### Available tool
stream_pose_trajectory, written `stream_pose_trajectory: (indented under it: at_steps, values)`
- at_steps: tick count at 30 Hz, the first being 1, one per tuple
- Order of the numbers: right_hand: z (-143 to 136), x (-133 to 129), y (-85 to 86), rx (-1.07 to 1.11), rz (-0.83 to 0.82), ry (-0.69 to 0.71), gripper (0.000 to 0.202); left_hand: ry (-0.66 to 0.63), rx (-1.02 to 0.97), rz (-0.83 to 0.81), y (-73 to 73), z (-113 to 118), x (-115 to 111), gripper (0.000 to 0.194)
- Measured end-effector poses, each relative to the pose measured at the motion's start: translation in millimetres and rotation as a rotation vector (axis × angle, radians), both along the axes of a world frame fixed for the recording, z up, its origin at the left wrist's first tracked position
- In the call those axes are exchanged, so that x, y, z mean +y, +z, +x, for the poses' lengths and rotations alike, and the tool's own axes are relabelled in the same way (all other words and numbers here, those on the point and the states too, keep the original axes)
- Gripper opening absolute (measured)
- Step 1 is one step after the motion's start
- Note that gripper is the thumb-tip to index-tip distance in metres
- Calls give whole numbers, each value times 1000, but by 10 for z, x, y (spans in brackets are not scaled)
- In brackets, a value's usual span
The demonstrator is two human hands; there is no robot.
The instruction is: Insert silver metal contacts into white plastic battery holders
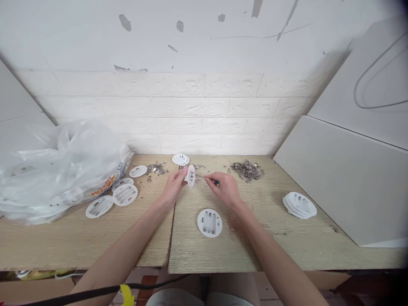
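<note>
My left hand (174,185) grips a round white plastic disc (191,176), tilted up on edge so its face with small metal pieces turns to the right. In my right hand (224,186) is a thin screwdriver (216,182), its shaft pointing left at the disc; whether the tip touches is too small to tell. Another white disc with three long slots (209,223) lies flat on the table in front of my hands. Just behind the held disc rests one more white disc (180,160). Small metal pieces (247,170) are heaped beyond my right hand.
On the left, a clear plastic bag (63,165) lies beside several white discs (125,194). A smaller metal heap (157,168) sits behind my left hand. Stacked discs (300,205) lie at the right by a grey panel (344,170). A black cable (105,291) crosses the bottom left.
</note>
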State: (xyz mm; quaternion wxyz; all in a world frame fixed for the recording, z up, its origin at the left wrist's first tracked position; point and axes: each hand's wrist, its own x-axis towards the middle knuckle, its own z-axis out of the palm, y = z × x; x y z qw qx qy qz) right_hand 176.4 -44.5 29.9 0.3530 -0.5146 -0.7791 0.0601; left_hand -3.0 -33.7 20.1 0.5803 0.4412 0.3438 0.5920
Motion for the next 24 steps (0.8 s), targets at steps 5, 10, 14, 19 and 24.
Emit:
stream_pose_trajectory:
  at_steps: [5,10,14,19,24]
  values:
    - [5,7,-11,20,19,5,23,-13,6,-1,-6,-3,3,38]
    - [2,4,-11,13,19,12,23,-19,14,12,-7,-5,-2,38]
    - [0,5,-12,13,11,11,22,-19,22,14,-9,-3,-2,37]
    - [2,5,-16,8,11,6,22,-6,52,-3,-12,3,-8,39]
    - [-1,-8,-7,-52,30,-5,24,-1,112,-5,-9,1,-22,40]
